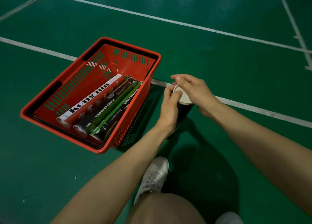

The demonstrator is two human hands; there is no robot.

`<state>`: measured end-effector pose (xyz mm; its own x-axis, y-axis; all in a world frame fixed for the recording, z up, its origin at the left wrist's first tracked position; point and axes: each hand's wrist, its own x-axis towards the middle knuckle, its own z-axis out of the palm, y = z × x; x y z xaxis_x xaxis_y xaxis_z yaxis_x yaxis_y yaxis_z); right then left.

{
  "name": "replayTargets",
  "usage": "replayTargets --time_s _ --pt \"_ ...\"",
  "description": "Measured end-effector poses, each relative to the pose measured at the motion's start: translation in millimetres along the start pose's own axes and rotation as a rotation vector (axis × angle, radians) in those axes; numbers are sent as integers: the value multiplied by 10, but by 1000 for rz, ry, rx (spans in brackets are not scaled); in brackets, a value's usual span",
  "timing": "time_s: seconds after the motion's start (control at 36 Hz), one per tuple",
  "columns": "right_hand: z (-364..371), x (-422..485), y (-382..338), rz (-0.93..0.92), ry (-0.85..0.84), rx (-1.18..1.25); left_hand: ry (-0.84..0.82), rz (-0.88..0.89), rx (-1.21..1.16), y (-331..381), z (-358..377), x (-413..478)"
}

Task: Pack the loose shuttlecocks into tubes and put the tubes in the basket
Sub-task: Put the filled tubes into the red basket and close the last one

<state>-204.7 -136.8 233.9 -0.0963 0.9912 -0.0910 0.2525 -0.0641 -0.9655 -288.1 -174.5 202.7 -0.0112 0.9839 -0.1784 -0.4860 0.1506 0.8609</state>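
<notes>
A dark shuttlecock tube stands upright on the green floor just right of the red basket. My left hand grips the tube near its top, thumb on the white cap. My right hand lies over the cap, with its fingers curled round the far rim. Three tubes lie side by side in the basket: a red and white one, a dark one and a dark and green one. No loose shuttlecocks are in view.
White court lines cross the green floor behind the basket and under my hands. My white shoe and bare knee are below the tube. A second shoe shows at the bottom right.
</notes>
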Motion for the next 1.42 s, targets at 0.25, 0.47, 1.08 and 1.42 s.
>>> replayTargets --time_s 0.25,0.47,1.08,1.42 --pt "43 -25 0 104 134 216 44 -59 -107 117 98 -42" --pt "73 -23 -110 213 58 211 103 -59 -73 230 61 -29" --pt "-93 -67 -80 274 -29 206 80 -71 -9 265 29 43" --pt "338 -195 -40 278 -29 264 -135 437 1063 486 -508 -19"
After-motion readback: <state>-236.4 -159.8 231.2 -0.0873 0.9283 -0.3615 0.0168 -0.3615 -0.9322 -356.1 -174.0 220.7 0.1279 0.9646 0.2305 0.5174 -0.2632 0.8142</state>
